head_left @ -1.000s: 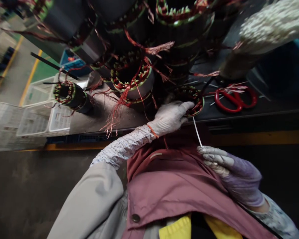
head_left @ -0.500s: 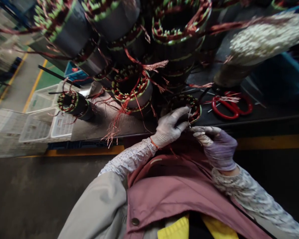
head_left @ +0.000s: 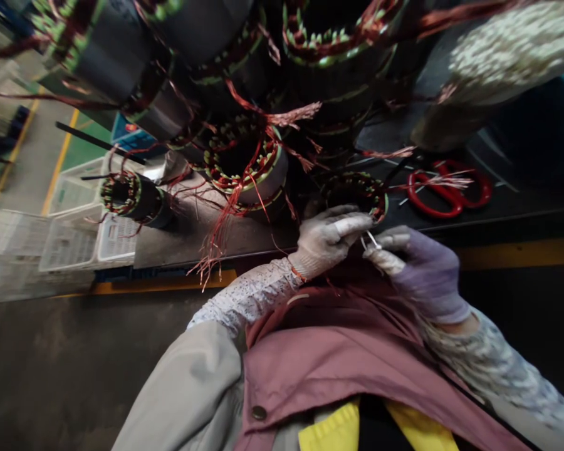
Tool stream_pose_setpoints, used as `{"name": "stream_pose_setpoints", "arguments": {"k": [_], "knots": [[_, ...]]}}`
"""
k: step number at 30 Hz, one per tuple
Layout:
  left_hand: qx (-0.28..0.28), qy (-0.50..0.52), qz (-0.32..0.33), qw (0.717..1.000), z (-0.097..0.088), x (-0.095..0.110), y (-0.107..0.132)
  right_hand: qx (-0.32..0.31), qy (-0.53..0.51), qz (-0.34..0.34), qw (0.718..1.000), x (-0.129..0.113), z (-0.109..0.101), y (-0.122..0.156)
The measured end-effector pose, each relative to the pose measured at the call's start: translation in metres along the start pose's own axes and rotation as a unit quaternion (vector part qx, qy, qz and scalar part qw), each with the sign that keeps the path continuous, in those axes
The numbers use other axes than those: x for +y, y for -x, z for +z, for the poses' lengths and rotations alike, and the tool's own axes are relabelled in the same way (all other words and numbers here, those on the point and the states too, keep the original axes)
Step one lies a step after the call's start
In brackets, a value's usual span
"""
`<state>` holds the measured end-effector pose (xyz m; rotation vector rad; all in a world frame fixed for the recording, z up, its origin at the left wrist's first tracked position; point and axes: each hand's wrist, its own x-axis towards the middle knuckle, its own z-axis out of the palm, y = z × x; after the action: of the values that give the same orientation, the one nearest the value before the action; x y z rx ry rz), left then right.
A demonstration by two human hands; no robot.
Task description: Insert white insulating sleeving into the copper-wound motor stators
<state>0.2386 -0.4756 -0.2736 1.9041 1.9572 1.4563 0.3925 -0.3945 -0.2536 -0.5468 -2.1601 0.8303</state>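
Note:
A small wire-wound motor stator [head_left: 380, 194] with a green-edged rim stands at the bench's front edge. My left hand [head_left: 331, 237], in a pale glove, is closed at its near rim, fingers together; the fingertips are partly hidden. Just right of it my right hand [head_left: 416, 266], in a purple and grey glove, pinches a thin white strip [head_left: 372, 240] that looks like a cable tie. The strip bends into a small loop by the stator's near rim. Red-handled scissors [head_left: 435, 195] lie on the bench to the right, with loose copper wire ends across them.
Stacked larger stators [head_left: 331, 81] rise behind my hands, trailing copper leads [head_left: 216, 232]. Another small stator [head_left: 134, 197] stands at left, near white plastic baskets [head_left: 70, 241]. At back right a bundle of white-tipped strands [head_left: 512, 53] leans over the bench.
My right hand has drawn slightly right and down, and the white strip's loop now shows between the hands. My left thumb has shifted right along the rim. The camera view has shifted slightly.

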Motion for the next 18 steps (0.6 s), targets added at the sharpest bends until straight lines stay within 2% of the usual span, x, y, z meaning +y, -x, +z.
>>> {"name": "stream_pose_setpoints", "arguments": {"k": [2,6,10,14,18], "knots": [[0.003,0.002,-0.006,1.000,0.000,0.001,0.000,0.001,-0.010,-0.009,1.000,-0.002,-0.004,0.002],[-0.004,-0.004,-0.002,1.000,0.000,0.000,0.000,0.003,0.039,-0.014,0.999,-0.001,-0.003,-0.007],[-0.013,-0.015,0.008,1.000,0.001,-0.002,0.001,-0.029,0.038,-0.014,0.999,0.001,-0.002,-0.010],[-0.017,-0.019,-0.002,1.000,0.002,-0.003,0.002,-0.021,-0.006,0.021,1.000,-0.005,-0.004,-0.005],[-0.008,-0.006,0.022,1.000,0.002,-0.006,0.003,-0.030,0.029,0.045,0.998,-0.001,0.001,-0.013]]}}
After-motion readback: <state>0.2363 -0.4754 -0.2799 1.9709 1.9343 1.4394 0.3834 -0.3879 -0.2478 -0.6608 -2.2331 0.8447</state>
